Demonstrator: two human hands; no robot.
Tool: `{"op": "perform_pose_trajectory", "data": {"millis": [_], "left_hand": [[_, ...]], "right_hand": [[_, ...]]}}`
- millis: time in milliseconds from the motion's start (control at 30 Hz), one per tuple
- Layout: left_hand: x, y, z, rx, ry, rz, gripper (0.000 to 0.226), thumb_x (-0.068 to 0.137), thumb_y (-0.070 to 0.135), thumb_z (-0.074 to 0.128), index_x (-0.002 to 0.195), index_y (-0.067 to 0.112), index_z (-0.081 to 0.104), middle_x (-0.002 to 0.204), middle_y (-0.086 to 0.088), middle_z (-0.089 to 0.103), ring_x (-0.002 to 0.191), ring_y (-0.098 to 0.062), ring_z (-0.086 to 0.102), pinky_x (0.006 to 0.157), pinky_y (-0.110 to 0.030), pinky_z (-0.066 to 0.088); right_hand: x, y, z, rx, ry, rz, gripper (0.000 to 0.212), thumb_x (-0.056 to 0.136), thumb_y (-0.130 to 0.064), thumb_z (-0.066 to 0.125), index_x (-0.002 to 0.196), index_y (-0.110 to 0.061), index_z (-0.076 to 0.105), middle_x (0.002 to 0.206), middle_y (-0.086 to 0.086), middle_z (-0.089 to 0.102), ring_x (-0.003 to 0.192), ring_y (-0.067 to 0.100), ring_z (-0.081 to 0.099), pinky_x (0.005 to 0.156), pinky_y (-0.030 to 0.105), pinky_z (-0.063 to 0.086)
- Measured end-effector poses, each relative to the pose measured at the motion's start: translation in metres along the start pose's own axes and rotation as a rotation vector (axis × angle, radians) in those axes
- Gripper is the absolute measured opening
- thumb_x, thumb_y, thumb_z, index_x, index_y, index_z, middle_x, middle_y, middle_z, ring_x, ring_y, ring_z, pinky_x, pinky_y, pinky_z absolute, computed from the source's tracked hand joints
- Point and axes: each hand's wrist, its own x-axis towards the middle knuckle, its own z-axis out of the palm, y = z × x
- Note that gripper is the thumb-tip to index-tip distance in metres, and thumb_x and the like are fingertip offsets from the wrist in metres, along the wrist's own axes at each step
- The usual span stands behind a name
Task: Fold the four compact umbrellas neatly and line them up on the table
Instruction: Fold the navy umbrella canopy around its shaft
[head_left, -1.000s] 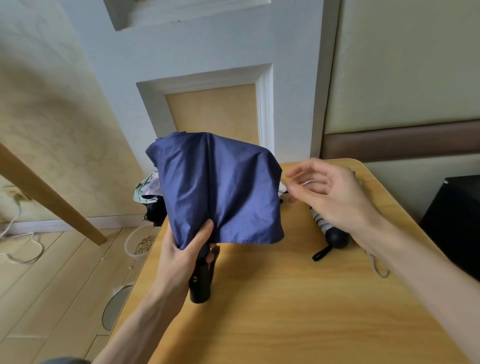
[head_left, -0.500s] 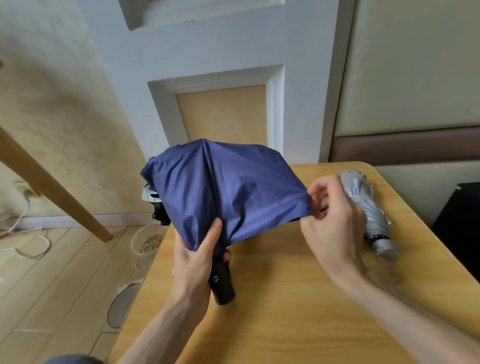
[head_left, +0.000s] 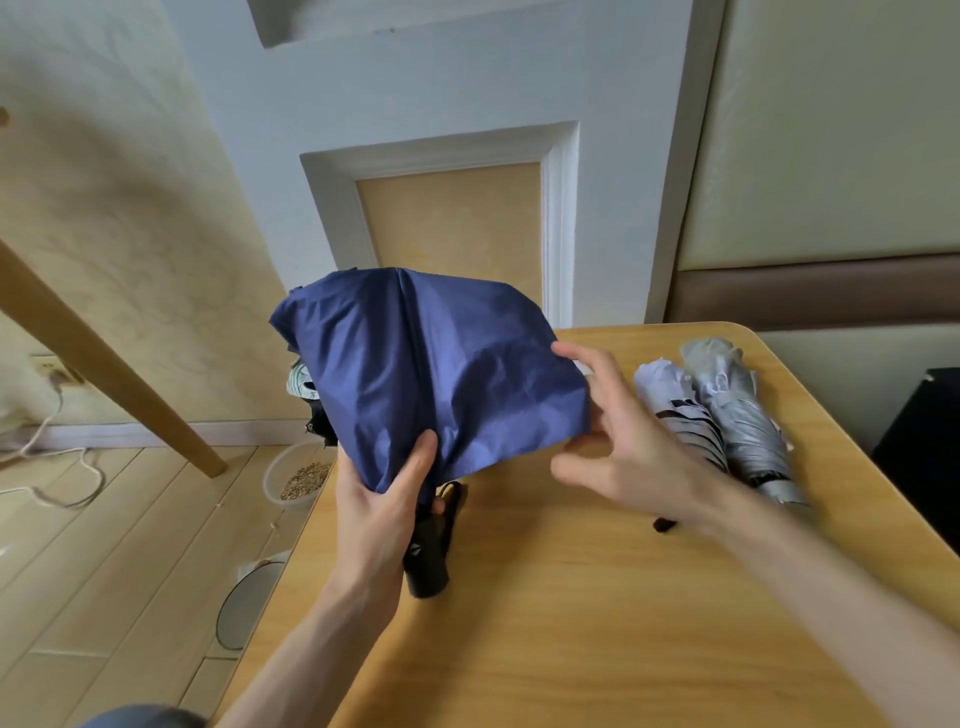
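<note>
Left grip (head_left: 382, 514) on blue umbrella (head_left: 426, 374) above wooden table (head_left: 571, 623), plank floor (head_left: 104, 571).

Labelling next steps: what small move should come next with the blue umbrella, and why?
Probably the right hand should wrap the loose flap beside it round the blue umbrella: the left hand grips it above the black handle, and the fabric billows unpleated.

Single head-worn wide-angle view, aimed forward and down.
Close above the wooden table (head_left: 597, 649), filling the lower right of the frame; wall (head_left: 467, 78) across the top, floor (head_left: 104, 571) at lower left, nothing shared with another view.
</note>
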Motion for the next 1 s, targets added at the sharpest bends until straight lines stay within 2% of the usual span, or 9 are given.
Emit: {"op": "perform_pose_trajectory", "data": {"millis": [67, 133, 233, 333, 500, 600, 733, 900, 1000], "left_hand": [[0.004, 0.005, -0.005, 0.057, -0.025, -0.001, 0.048, 0.088, 0.022, 0.083, 0.129, 0.015, 0.058, 0.090, -0.004, 0.071, 0.061, -0.019, 0.061, 0.055, -0.028, 0.056], [0.007, 0.009, -0.008, 0.091, -0.065, -0.005, 0.045, 0.085, 0.022, 0.084, 0.122, 0.013, 0.060, 0.084, 0.000, 0.069, 0.058, -0.016, 0.061, 0.053, -0.027, 0.054], [0.009, 0.012, -0.011, 0.148, -0.140, -0.019, 0.051, 0.072, 0.030, 0.088, 0.114, 0.013, 0.064, 0.086, -0.005, 0.070, 0.061, -0.020, 0.061, 0.053, -0.029, 0.055], [0.008, 0.014, -0.013, 0.195, -0.194, -0.010, 0.046, 0.075, 0.027, 0.086, 0.113, 0.013, 0.063, 0.082, -0.006, 0.068, 0.061, -0.024, 0.057, 0.053, -0.030, 0.055], [0.015, 0.021, -0.022, 0.243, -0.254, -0.009, 0.048, 0.073, 0.025, 0.086, 0.114, 0.015, 0.062, 0.077, -0.001, 0.066, 0.064, -0.025, 0.058, 0.053, -0.030, 0.054], [0.021, 0.025, -0.027, 0.274, -0.281, 0.019, 0.056, 0.071, 0.025, 0.097, 0.116, 0.021, 0.064, 0.079, 0.005, 0.069, 0.062, -0.018, 0.062, 0.055, -0.027, 0.054], [0.027, 0.026, -0.034, 0.260, -0.276, 0.006, 0.060, 0.064, 0.039, 0.092, 0.115, 0.025, 0.065, 0.084, -0.008, 0.066, 0.065, -0.029, 0.059, 0.060, -0.037, 0.055], [0.026, 0.024, -0.035, 0.224, -0.308, 0.006, 0.059, 0.064, 0.039, 0.092, 0.110, 0.019, 0.062, 0.078, -0.005, 0.058, 0.059, -0.024, 0.050, 0.053, -0.031, 0.050], [0.026, 0.024, -0.035, 0.226, -0.330, 0.002, 0.053, 0.064, 0.038, 0.091, 0.105, 0.021, 0.062, 0.076, -0.005, 0.057, 0.057, -0.023, 0.050, 0.052, -0.030, 0.049]], "right_hand": [[0.003, -0.009, -0.014, 0.146, -0.142, 0.078, 0.099, 0.073, -0.031, 0.083, 0.152, -0.059, 0.029, 0.157, -0.011, 0.045, 0.139, 0.009, 0.054, 0.112, 0.036, 0.047], [0.004, -0.017, -0.024, 0.276, -0.028, 0.114, 0.074, 0.085, -0.042, 0.078, 0.145, -0.063, 0.040, 0.147, -0.010, 0.058, 0.132, 0.006, 0.060, 0.113, 0.037, 0.045], [0.006, -0.015, -0.031, 0.181, 0.163, 0.055, 0.036, 0.102, -0.035, 0.068, 0.134, -0.048, 0.060, 0.127, -0.009, 0.069, 0.115, 0.001, 0.067, 0.094, 0.027, 0.054], [0.008, -0.008, -0.043, 0.124, 0.185, 0.065, 0.015, 0.099, -0.031, 0.070, 0.112, -0.029, 0.076, 0.107, -0.007, 0.075, 0.095, 0.005, 0.069, 0.072, 0.027, 0.052], [0.005, -0.002, -0.059, 0.082, 0.002, 0.102, 0.025, 0.080, -0.036, 0.080, 0.097, -0.018, 0.078, 0.100, 0.002, 0.079, 0.089, 0.008, 0.071, 0.072, 0.020, 0.053], [0.007, 0.001, -0.063, 0.160, 0.130, 0.054, 0.028, 0.071, -0.030, 0.084, 0.089, -0.010, 0.074, 0.087, 0.002, 0.080, 0.083, 0.009, 0.075, 0.076, 0.018, 0.056], [0.011, 0.000, -0.069, 0.181, 0.248, 0.040, 0.033, 0.068, -0.035, 0.088, 0.078, -0.013, 0.065, 0.092, 0.021, 0.075, 0.085, 0.025, 0.072, 0.072, 0.028, 0.053], [0.003, -0.008, -0.072, 0.243, 0.091, 0.082, 0.046, 0.080, -0.037, 0.082, 0.123, -0.030, 0.069, 0.115, 0.002, 0.070, 0.092, 0.020, 0.070, 0.076, 0.035, 0.051], [0.003, -0.010, -0.066, 0.200, 0.030, 0.106, 0.046, 0.084, -0.042, 0.078, 0.129, -0.035, 0.070, 0.126, -0.003, 0.070, 0.094, 0.007, 0.070, 0.075, 0.030, 0.053]]}}
